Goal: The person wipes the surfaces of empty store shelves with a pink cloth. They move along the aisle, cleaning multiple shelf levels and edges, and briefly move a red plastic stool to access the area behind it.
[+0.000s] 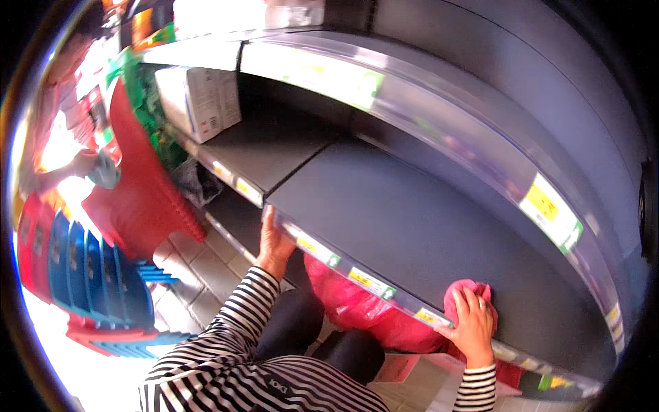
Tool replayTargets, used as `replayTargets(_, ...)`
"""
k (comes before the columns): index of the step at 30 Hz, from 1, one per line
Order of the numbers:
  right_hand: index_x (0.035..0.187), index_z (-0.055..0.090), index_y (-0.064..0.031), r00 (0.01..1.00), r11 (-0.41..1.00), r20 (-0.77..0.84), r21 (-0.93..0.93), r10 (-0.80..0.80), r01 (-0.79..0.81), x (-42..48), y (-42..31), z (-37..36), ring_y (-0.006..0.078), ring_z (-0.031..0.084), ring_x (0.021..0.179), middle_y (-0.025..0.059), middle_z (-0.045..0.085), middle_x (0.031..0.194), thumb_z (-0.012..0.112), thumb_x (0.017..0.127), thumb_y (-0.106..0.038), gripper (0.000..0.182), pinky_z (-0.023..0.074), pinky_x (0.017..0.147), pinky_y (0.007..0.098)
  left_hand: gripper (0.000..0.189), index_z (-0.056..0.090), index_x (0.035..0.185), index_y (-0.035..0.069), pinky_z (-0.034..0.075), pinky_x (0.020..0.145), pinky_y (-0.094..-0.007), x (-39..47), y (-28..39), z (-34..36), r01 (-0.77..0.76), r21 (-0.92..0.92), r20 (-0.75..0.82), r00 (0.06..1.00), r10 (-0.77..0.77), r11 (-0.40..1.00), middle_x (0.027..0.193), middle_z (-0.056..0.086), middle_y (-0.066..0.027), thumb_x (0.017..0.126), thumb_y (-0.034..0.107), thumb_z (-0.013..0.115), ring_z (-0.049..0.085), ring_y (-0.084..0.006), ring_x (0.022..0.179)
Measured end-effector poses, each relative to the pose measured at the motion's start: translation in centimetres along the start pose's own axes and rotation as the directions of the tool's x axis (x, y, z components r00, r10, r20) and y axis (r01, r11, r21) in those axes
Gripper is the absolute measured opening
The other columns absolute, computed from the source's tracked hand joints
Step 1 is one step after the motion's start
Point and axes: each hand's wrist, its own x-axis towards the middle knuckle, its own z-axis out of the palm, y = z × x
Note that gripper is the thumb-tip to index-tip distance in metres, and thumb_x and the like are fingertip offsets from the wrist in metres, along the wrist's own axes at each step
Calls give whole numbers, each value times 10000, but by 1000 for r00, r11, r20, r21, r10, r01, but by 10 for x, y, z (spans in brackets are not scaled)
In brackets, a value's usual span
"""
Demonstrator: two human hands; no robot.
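My left hand (275,248) grips the front edge of a dark grey metal shelf (381,206), close to the seam between two shelf panels. Its fingers go partly out of sight around the clear price rail (355,273). Under my right hand (472,324), a bunched pink cloth (466,285) rests on the shelf surface near the front edge. The fingers lie over the cloth, and the thumb reaches toward the rail. Yellow-and-white price labels line this rail.
A white carton (198,103) stands on the adjoining panel. Overhead runs another shelf with a clear label strip (437,123). Red plastic bags (360,309) sit below. At left are stacked blue and red plastic chairs (98,262), a red chair (144,185), and another person's hand holding a greyish cloth (105,170).
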Motion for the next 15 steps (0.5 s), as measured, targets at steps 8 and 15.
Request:
replayTargets(8,1217,509,-98,999,999,-33,-45,-26,24,4,7,19,349,477,1096,135,505,1211,782,535,-410,799,385,902,472,440,527,1168,82,394,959,-492,-3,-1,-8,-53,-15,29,998,53,998,1152,576,-117,810,293,670,533,-301,1064)
replayTargets(15,1198,513,-93,997,994,-71,-107,-36,28,-3,10,19,339,482,1092,127,512,1203,793,512,-373,793,391,892,452,444,516,1177,75,381,979,-481,1,0,-4,-14,-33,38,999,15,999,1159,572,-104,811,271,672,525,-285,1087)
